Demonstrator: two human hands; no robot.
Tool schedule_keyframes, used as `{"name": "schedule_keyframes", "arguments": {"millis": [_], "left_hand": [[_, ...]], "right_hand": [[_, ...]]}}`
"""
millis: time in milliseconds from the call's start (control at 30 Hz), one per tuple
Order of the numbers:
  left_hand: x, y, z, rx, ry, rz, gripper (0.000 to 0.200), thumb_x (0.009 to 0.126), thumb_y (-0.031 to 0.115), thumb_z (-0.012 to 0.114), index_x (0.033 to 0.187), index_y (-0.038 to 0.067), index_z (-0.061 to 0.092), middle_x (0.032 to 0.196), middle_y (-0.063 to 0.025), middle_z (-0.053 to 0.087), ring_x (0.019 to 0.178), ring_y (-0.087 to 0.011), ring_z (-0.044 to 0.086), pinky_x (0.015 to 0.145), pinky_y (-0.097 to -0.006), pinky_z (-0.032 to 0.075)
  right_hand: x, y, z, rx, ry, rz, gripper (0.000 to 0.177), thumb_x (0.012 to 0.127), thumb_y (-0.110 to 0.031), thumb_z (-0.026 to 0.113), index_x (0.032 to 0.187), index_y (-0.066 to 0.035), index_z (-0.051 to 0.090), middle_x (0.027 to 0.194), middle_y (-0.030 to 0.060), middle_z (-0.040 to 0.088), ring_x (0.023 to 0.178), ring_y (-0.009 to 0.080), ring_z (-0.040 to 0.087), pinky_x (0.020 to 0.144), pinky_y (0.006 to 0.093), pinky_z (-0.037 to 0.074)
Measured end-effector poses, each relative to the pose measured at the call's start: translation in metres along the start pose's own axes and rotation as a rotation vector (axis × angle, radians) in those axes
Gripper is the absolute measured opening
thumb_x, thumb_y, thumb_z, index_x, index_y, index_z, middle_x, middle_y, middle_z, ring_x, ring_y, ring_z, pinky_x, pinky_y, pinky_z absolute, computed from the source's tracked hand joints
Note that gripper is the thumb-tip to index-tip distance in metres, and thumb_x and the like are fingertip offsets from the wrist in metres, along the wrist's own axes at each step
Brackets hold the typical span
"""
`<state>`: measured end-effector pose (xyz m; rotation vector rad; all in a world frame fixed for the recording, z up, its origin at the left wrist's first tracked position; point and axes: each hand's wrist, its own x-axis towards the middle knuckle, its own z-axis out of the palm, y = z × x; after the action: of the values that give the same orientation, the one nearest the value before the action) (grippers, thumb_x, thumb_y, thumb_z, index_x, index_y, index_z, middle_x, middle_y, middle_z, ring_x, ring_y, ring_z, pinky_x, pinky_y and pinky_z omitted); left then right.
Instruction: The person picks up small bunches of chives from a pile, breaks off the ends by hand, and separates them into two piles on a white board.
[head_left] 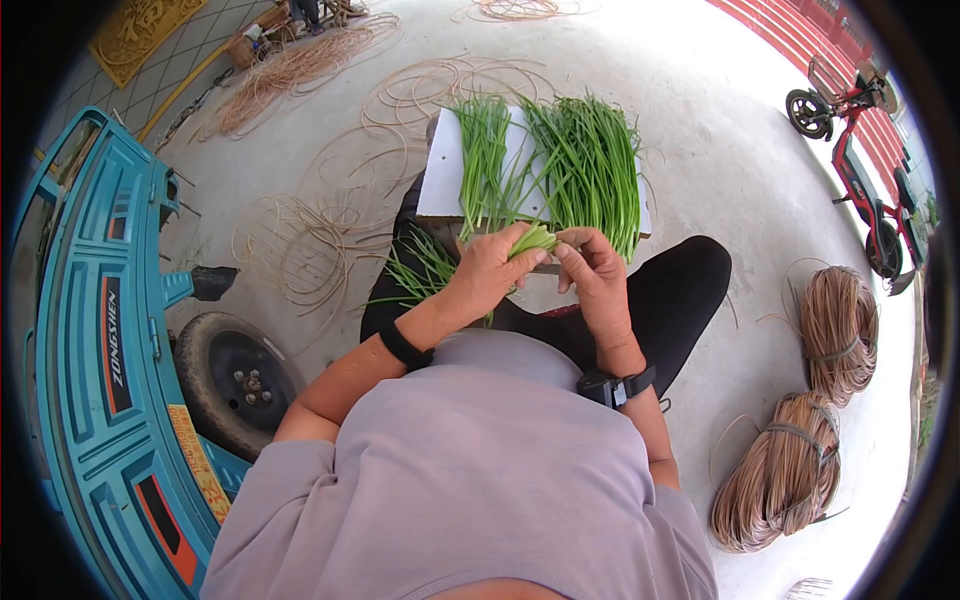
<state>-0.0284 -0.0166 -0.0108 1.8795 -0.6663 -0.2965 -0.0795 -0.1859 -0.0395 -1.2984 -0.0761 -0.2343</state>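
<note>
My left hand (486, 270) is closed round a small bunch of chives (535, 238), its pale stem ends pointing to the right. At those ends my right hand (598, 272) pinches with thumb and forefinger; the exact bit between the fingertips is too small to make out. Just beyond my hands, a white board (440, 185) carries a thinner bundle of chives (484, 140) on the left and a thick, neatly laid pile of chives (592, 165) on the right. More loose chives (418, 268) lie across my left thigh, partly hidden by my left forearm.
A blue three-wheeler (100, 330) with a black wheel (238, 380) stands close on my left. Coils of thin cane (310, 245) spread over the concrete floor ahead. Tied brown bundles (785, 470) lie at the right, with a red scooter (862, 170) farther back.
</note>
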Motion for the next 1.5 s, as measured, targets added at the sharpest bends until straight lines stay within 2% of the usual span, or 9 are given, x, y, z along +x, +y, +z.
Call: {"name": "schedule_keyframes", "arguments": {"millis": [133, 233, 333, 433, 1033, 1133, 1233, 1400, 1500], "left_hand": [[0.000, -0.003, 0.002, 0.010, -0.009, -0.031, 0.025, 0.095, 0.023, 0.058, 0.109, 0.001, 0.061, 0.079, -0.0032, 0.064, 0.064, -0.0104, 0.057, 0.060, -0.0260, 0.047], [0.005, -0.018, 0.007, 0.141, 0.126, 0.228, 0.022, 0.092, 0.023, 0.061, 0.100, 0.002, 0.063, 0.073, -0.0134, 0.060, 0.066, -0.0244, 0.059, 0.061, -0.0366, 0.047], [0.002, -0.013, 0.001, 0.283, 0.048, 0.099, 0.024, 0.094, 0.022, 0.058, 0.108, 0.003, 0.063, 0.088, -0.0078, 0.066, 0.083, -0.0201, 0.055, 0.077, -0.0340, 0.045], [0.001, -0.014, 0.002, 0.298, 0.078, 0.222, 0.022, 0.094, 0.021, 0.057, 0.106, 0.004, 0.064, 0.088, -0.0081, 0.065, 0.083, -0.0237, 0.052, 0.080, -0.0354, 0.044], [0.002, 0.002, 0.000, 0.110, -0.094, 0.071, 0.025, 0.099, 0.022, 0.050, 0.107, -0.002, 0.050, 0.086, -0.0146, 0.063, 0.081, -0.0256, 0.064, 0.072, -0.0340, 0.049], [0.003, -0.004, 0.001, 0.290, 0.047, 0.322, 0.024, 0.098, 0.022, 0.050, 0.106, -0.001, 0.049, 0.089, -0.0175, 0.059, 0.085, -0.0319, 0.059, 0.075, -0.0385, 0.047], [0.004, -0.008, 0.000, 0.327, 0.174, 0.379, 0.022, 0.097, 0.021, 0.051, 0.107, 0.001, 0.050, 0.092, -0.0185, 0.055, 0.087, -0.0359, 0.055, 0.077, -0.0420, 0.044], [0.006, 0.002, -0.002, 0.531, 0.127, 0.731, 0.020, 0.088, 0.017, 0.059, 0.104, 0.005, 0.053, 0.091, -0.0128, 0.056, 0.088, -0.0329, 0.055, 0.081, -0.0420, 0.043], [0.004, 0.016, 0.002, 0.682, 0.009, 0.961, 0.024, 0.079, 0.013, 0.062, 0.102, 0.008, 0.055, 0.089, -0.0077, 0.055, 0.087, -0.0274, 0.055, 0.089, -0.0430, 0.042]], "right_hand": [[0.000, 0.002, -0.003, -0.004, -0.025, -0.005, 0.010, 0.092, -0.010, 0.062, 0.099, -0.002, 0.060, 0.083, 0.0008, 0.061, 0.058, 0.0044, 0.048, 0.051, 0.0178, 0.040], [0.001, 0.002, -0.004, 0.000, -0.039, -0.001, 0.009, 0.092, -0.011, 0.062, 0.096, -0.003, 0.060, 0.083, 0.0024, 0.064, 0.059, 0.0042, 0.049, 0.052, 0.0179, 0.040], [0.001, 0.000, -0.004, 0.005, -0.050, 0.020, 0.010, 0.093, -0.012, 0.062, 0.095, -0.003, 0.060, 0.083, 0.0037, 0.066, 0.059, 0.0042, 0.049, 0.053, 0.0181, 0.041], [0.001, -0.001, -0.003, 0.022, -0.053, 0.033, 0.011, 0.092, -0.013, 0.062, 0.094, -0.002, 0.060, 0.084, 0.0042, 0.066, 0.059, 0.0046, 0.049, 0.054, 0.0183, 0.042], [0.001, 0.002, -0.001, 0.072, -0.053, 0.018, 0.012, 0.093, -0.015, 0.061, 0.091, -0.003, 0.059, 0.081, 0.0030, 0.063, 0.058, 0.0058, 0.050, 0.054, 0.0193, 0.041], [0.003, 0.003, -0.003, 0.106, -0.060, 0.066, 0.028, 0.098, -0.029, 0.053, 0.092, -0.003, 0.060, 0.079, 0.0041, 0.063, 0.056, 0.0078, 0.051, 0.053, 0.0203, 0.043], [0.004, 0.006, -0.011, 0.078, -0.170, 0.181, 0.049, 0.100, -0.046, 0.038, 0.094, -0.003, 0.060, 0.076, 0.0063, 0.063, 0.054, 0.0108, 0.054, 0.052, 0.0222, 0.045], [0.003, 0.013, -0.005, 0.209, -0.508, 0.467, 0.072, 0.097, -0.063, 0.022, 0.100, -0.003, 0.062, 0.078, 0.0116, 0.066, 0.057, 0.0172, 0.061, 0.053, 0.0274, 0.051], [0.005, 0.021, -0.005, 0.341, -0.503, 0.567, 0.070, 0.098, -0.062, 0.023, 0.101, -0.004, 0.061, 0.076, 0.0115, 0.066, 0.060, 0.0195, 0.063, 0.054, 0.0288, 0.052]]}}
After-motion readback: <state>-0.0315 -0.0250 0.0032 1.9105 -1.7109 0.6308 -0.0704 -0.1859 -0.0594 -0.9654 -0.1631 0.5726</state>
